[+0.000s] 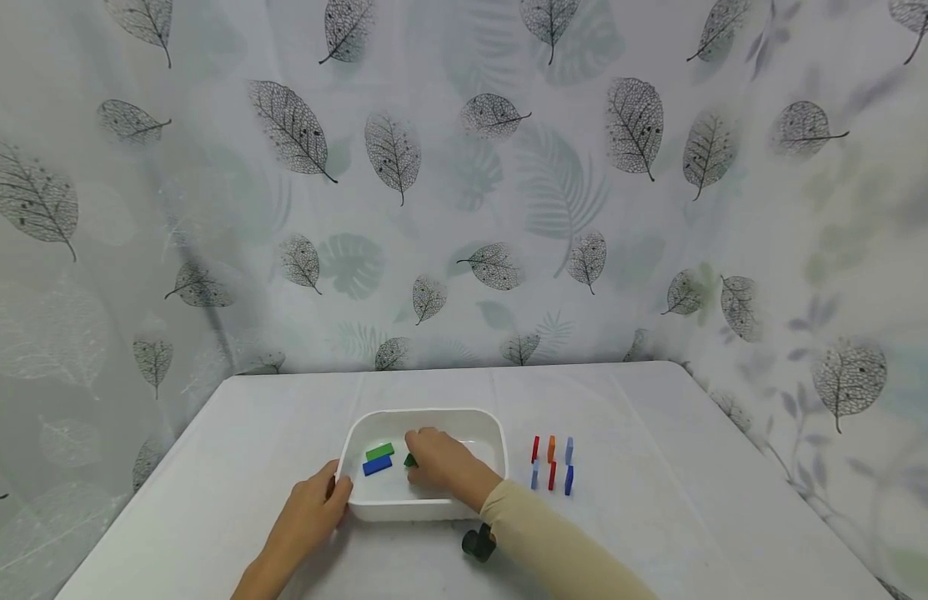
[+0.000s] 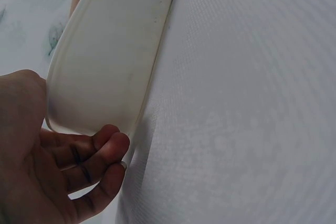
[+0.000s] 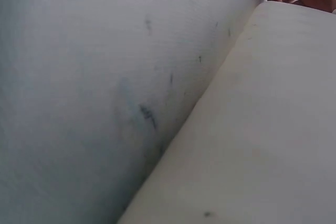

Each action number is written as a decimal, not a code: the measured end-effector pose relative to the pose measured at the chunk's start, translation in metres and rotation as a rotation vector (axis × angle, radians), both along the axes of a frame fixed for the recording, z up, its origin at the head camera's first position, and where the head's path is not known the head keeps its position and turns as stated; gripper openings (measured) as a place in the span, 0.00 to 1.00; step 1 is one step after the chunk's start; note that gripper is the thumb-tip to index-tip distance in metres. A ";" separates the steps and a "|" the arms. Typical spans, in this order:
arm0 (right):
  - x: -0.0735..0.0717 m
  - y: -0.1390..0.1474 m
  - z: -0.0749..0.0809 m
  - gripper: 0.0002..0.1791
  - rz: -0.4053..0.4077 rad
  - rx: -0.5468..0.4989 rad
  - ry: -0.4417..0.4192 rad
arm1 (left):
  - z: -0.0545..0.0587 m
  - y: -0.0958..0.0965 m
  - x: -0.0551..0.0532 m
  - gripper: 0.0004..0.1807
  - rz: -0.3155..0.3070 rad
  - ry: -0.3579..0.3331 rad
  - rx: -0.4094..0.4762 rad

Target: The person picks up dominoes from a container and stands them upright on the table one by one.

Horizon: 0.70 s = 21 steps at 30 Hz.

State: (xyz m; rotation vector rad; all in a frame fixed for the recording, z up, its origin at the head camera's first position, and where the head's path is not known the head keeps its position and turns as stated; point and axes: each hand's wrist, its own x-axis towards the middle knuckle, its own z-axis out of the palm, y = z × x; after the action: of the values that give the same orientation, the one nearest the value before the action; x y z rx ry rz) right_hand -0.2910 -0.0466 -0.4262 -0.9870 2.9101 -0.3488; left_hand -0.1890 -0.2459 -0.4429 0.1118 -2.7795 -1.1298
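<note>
A white plastic tray (image 1: 433,512) stands on the table. At its left end, my left hand (image 1: 310,505) grips the wall; the left wrist view shows fingers (image 2: 107,153) bent against the outside near a corner. My right hand (image 1: 443,460) reaches into the tray and pinches a dark green block (image 1: 410,460), which is mostly hidden by the fingers. Left of it, a green block (image 1: 379,452) and a blue block (image 1: 377,465) lie flat on the tray floor. The right wrist view shows mainly the tray's outer wall (image 3: 252,119).
Right of the tray, several thin blocks stand upright in two rows: red (image 1: 535,449), orange (image 1: 551,449) and light blue (image 1: 569,451) behind, light blue (image 1: 534,475), red (image 1: 552,476) and blue (image 1: 569,481) in front. A leaf-patterned curtain (image 1: 448,208) hangs behind the white table (image 1: 719,517).
</note>
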 end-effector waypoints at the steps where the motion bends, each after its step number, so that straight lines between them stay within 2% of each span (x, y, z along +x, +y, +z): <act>1: 0.000 0.000 0.000 0.13 0.003 -0.008 0.001 | 0.000 0.000 0.000 0.12 0.001 -0.001 0.000; 9: -0.003 0.003 0.002 0.12 -0.011 -0.060 -0.041 | 0.002 0.001 -0.001 0.12 -0.001 0.001 0.006; 21: -0.004 0.011 0.007 0.10 0.015 -0.214 -0.088 | 0.000 0.000 0.000 0.12 0.000 -0.001 0.000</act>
State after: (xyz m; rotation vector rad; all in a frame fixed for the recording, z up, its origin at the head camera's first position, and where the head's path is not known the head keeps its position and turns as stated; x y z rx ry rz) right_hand -0.2946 -0.0359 -0.4197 -0.9907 2.8290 -0.6960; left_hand -0.1893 -0.2461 -0.4426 0.1122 -2.7807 -1.1294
